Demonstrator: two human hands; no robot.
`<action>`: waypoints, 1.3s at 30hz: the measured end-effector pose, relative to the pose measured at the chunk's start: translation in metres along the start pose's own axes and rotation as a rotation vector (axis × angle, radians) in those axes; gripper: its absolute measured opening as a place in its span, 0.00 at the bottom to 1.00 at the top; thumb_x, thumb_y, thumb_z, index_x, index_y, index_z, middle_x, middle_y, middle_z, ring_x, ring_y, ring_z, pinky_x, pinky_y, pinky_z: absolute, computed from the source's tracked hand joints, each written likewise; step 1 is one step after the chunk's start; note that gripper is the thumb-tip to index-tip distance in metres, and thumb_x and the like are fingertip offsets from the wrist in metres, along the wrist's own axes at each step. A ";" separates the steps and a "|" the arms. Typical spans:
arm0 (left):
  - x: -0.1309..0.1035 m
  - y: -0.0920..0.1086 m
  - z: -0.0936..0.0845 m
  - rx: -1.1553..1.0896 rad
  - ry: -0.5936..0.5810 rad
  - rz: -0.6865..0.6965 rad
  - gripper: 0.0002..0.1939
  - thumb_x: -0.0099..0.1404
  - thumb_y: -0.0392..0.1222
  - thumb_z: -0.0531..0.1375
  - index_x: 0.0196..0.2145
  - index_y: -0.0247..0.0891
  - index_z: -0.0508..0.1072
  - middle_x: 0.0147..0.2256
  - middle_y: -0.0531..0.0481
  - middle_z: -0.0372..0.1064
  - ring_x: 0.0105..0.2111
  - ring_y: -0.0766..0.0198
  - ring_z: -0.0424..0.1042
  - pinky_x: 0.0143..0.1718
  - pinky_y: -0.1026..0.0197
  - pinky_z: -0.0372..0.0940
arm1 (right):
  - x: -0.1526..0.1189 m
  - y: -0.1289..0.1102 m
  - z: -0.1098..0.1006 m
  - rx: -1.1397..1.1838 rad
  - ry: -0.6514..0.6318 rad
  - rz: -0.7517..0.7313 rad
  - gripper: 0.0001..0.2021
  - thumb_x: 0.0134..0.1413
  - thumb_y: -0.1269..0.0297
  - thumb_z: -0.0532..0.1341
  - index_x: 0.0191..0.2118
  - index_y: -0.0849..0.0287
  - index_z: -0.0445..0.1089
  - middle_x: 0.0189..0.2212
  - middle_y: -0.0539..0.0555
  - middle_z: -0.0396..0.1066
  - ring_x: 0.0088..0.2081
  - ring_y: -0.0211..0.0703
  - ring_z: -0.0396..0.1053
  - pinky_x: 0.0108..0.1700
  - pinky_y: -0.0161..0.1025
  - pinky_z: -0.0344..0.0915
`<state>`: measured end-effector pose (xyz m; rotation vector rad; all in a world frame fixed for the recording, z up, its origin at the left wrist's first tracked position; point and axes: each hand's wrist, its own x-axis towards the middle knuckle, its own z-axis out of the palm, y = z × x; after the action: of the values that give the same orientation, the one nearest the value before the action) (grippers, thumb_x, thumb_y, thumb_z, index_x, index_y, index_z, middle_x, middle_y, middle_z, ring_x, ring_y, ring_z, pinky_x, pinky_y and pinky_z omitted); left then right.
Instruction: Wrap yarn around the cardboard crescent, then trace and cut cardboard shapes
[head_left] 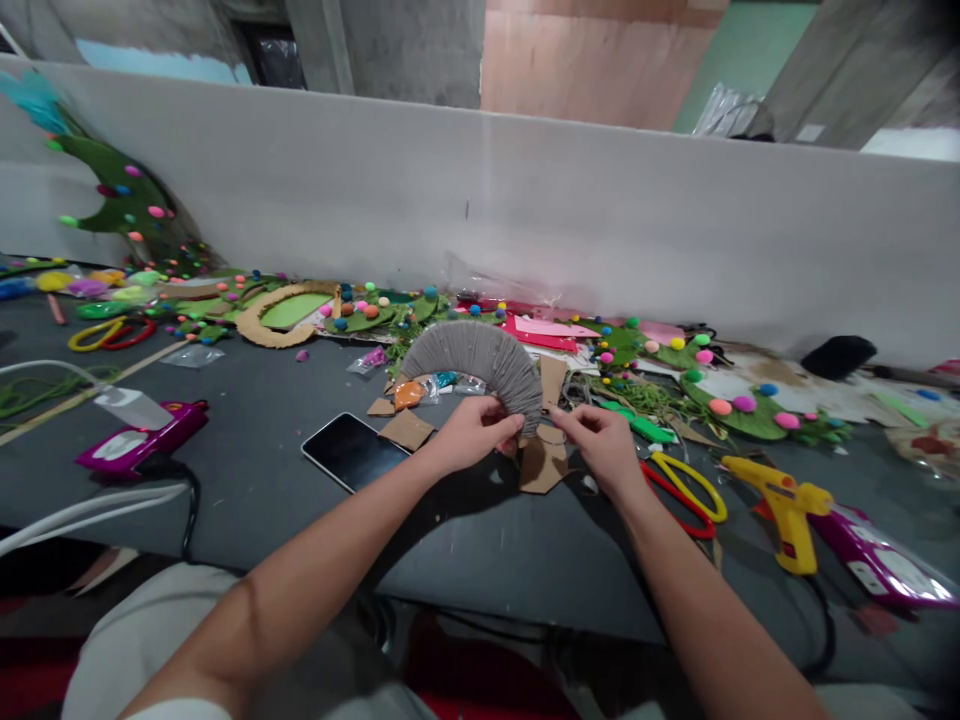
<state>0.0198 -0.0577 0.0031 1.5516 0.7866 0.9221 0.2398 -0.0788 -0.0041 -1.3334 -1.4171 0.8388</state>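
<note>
A curved, crescent-like piece wrapped closely in grey yarn (480,350) arches above the table in front of me. My left hand (480,435) is closed round its lower right end, thumb on top. Just to the right, my right hand (600,440) pinches thumb and forefinger together beside that end, apparently on a thin strand of the grey yarn; the strand itself is hard to make out. Loose grey yarn (579,388) lies behind the right fingers. Cut cardboard scraps (544,465) lie under and between my hands. A smartphone (352,450) rests left of my left hand.
Red-and-yellow-handled scissors (686,495), a yellow glue gun (784,505) and a purple power strip (889,560) lie at right. Another purple power strip (142,440) with cables is at left. Green felt pieces with pompoms (739,405) line the white partition (337,190). A tan C-shaped piece (277,318) lies back left.
</note>
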 end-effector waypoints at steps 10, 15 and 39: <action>0.001 -0.001 0.001 0.003 -0.024 -0.007 0.21 0.62 0.57 0.66 0.27 0.35 0.71 0.23 0.53 0.68 0.23 0.68 0.67 0.29 0.63 0.65 | -0.002 -0.016 0.006 0.149 -0.094 0.028 0.26 0.49 0.36 0.68 0.34 0.59 0.80 0.31 0.55 0.78 0.30 0.42 0.72 0.33 0.38 0.69; 0.000 0.001 0.003 0.011 -0.033 -0.026 0.21 0.62 0.57 0.66 0.26 0.36 0.71 0.22 0.54 0.68 0.23 0.68 0.68 0.28 0.64 0.65 | -0.007 -0.019 0.017 0.173 -0.122 0.055 0.23 0.47 0.41 0.72 0.26 0.60 0.77 0.20 0.51 0.70 0.24 0.37 0.64 0.28 0.36 0.62; -0.003 0.009 -0.006 0.011 0.033 -0.114 0.24 0.60 0.61 0.67 0.24 0.37 0.70 0.22 0.50 0.71 0.23 0.66 0.70 0.29 0.62 0.67 | 0.005 -0.006 0.013 0.498 -0.024 0.289 0.22 0.68 0.46 0.60 0.29 0.60 0.65 0.20 0.42 0.56 0.18 0.29 0.51 0.20 0.30 0.53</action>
<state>0.0130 -0.0590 0.0120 1.4882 0.8953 0.8628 0.2261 -0.0736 -0.0015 -1.1490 -0.9525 1.3038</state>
